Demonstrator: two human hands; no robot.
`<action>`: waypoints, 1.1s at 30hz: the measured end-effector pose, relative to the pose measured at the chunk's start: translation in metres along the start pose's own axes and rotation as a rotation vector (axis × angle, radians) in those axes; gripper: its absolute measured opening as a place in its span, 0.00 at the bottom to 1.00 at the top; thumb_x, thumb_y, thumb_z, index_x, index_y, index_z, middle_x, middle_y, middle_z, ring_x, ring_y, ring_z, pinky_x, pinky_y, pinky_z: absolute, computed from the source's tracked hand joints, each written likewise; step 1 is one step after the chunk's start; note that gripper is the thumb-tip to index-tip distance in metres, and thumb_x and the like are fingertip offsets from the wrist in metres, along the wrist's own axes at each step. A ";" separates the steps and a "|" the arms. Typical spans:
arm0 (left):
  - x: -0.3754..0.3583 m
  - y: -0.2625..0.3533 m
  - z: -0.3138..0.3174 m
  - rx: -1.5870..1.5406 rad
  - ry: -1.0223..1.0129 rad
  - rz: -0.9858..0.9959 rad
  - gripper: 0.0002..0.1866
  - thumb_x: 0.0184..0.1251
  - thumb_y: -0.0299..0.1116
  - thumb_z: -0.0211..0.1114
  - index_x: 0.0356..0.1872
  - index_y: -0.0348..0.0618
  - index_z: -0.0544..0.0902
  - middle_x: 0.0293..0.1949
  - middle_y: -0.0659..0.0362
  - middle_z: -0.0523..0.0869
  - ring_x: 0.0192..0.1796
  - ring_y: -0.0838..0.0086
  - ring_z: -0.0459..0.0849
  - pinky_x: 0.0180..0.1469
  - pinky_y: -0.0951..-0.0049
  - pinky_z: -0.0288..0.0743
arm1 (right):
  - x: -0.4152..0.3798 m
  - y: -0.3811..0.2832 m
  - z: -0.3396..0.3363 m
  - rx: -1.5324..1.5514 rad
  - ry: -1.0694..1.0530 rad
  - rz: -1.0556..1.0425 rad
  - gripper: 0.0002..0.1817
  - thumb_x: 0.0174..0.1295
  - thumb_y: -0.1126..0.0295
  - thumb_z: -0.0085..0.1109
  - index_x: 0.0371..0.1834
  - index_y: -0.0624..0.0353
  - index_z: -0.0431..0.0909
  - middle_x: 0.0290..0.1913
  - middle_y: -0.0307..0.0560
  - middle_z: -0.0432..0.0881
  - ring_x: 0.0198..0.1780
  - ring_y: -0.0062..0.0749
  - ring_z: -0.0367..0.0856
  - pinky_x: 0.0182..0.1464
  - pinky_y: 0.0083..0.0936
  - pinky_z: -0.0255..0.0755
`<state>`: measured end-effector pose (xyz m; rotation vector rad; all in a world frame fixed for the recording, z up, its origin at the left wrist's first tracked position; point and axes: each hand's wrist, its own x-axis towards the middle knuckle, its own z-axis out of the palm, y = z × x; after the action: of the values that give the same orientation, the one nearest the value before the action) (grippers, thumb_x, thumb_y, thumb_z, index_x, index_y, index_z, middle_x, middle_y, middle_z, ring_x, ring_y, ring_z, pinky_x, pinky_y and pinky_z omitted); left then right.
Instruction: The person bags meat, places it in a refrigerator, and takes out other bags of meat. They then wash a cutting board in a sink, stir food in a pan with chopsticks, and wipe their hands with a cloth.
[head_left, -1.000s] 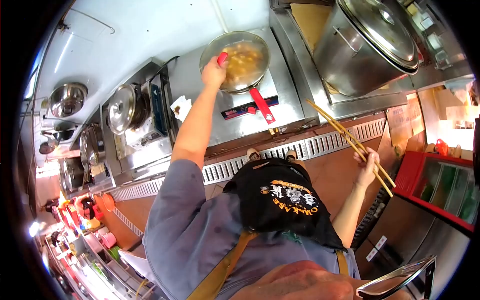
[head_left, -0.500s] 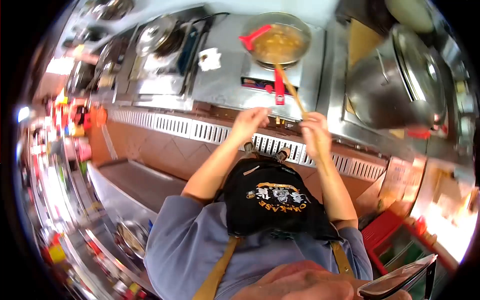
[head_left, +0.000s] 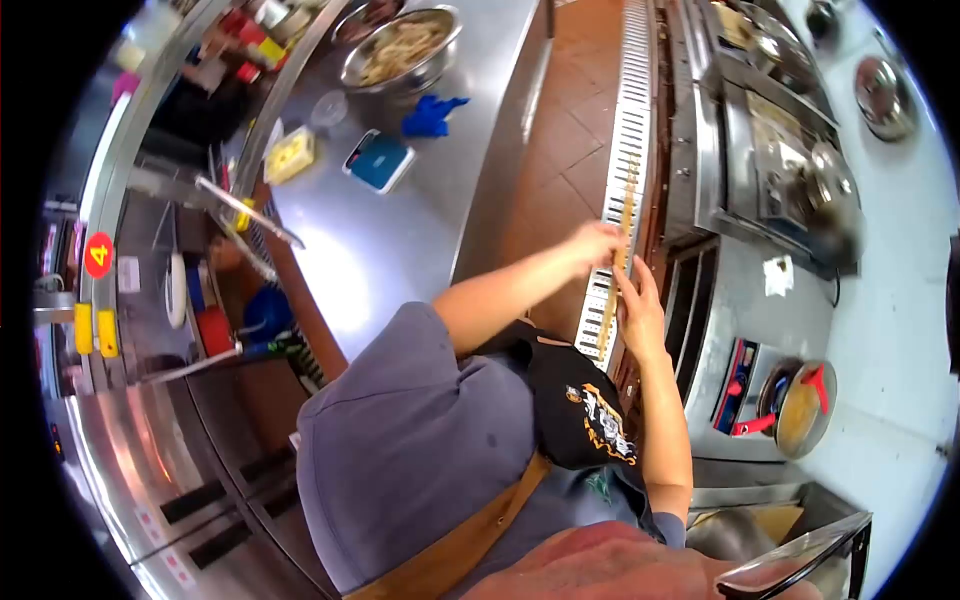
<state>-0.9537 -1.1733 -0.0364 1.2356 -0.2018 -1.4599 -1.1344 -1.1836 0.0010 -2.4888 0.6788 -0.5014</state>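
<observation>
My left hand [head_left: 597, 247] is closed around a long, thin wooden stick [head_left: 627, 210], which lies nearly upright in the picture, above the floor grate. Whether it is one stick or a pair, I cannot tell. Just below and to the right, my right hand [head_left: 642, 308] holds the same stick, its fingers loosely bent along it. On the right, a pan [head_left: 797, 410] of brown food with red handles or grips sits on a small stove [head_left: 738, 385], away from both hands.
A steel counter [head_left: 430, 185] at upper left bears a bowl [head_left: 402, 50] of pale food, a blue scale [head_left: 379, 161], a blue cloth or glove [head_left: 433, 116] and a yellow container [head_left: 290, 155]. Burners with pots [head_left: 828, 180] stand at right. A grate [head_left: 628, 95] crosses the floor.
The view has swung left, so the pan now lies at the right and the steel counter has come in. My left hand, apart from the stick before, has taken hold of it.
</observation>
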 end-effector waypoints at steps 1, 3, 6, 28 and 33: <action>0.023 0.001 -0.049 0.100 0.026 0.069 0.08 0.58 0.35 0.69 0.33 0.44 0.81 0.26 0.64 0.81 0.24 0.80 0.76 0.24 0.80 0.70 | 0.014 -0.008 0.014 0.021 -0.030 -0.019 0.30 0.51 0.82 0.57 0.61 0.49 0.70 0.65 0.56 0.64 0.63 0.55 0.66 0.62 0.38 0.65; 0.038 0.026 -0.141 0.425 0.280 0.198 0.11 0.57 0.37 0.69 0.36 0.42 0.83 0.25 0.63 0.82 0.27 0.76 0.79 0.27 0.74 0.73 | 0.030 -0.021 0.041 0.116 -0.084 0.082 0.28 0.55 0.79 0.56 0.61 0.51 0.68 0.64 0.56 0.65 0.63 0.53 0.67 0.62 0.36 0.65; 0.030 0.073 -0.286 0.880 0.543 0.157 0.15 0.54 0.41 0.70 0.36 0.40 0.85 0.33 0.56 0.86 0.36 0.71 0.83 0.40 0.68 0.76 | -0.008 0.012 0.093 0.093 -0.161 0.322 0.25 0.56 0.75 0.58 0.60 0.56 0.70 0.61 0.56 0.69 0.60 0.51 0.69 0.60 0.34 0.66; 0.049 0.147 -0.433 1.205 0.697 0.297 0.17 0.53 0.46 0.67 0.34 0.42 0.85 0.34 0.51 0.87 0.38 0.62 0.85 0.42 0.65 0.76 | -0.247 0.060 0.132 0.935 0.116 1.441 0.15 0.63 0.69 0.56 0.51 0.63 0.75 0.33 0.45 0.80 0.32 0.26 0.78 0.32 0.24 0.73; 0.042 0.154 -0.355 0.788 0.707 0.222 0.15 0.62 0.38 0.57 0.47 0.44 0.80 0.40 0.56 0.83 0.38 0.64 0.81 0.41 0.61 0.74 | -0.203 0.047 0.119 0.357 0.211 1.124 0.15 0.61 0.68 0.55 0.50 0.60 0.78 0.45 0.46 0.83 0.44 0.27 0.79 0.48 0.25 0.72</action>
<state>-0.5811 -1.0821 -0.1029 2.2051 -0.4339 -0.6712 -1.2599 -1.0617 -0.1639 -1.4014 1.7044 -0.3754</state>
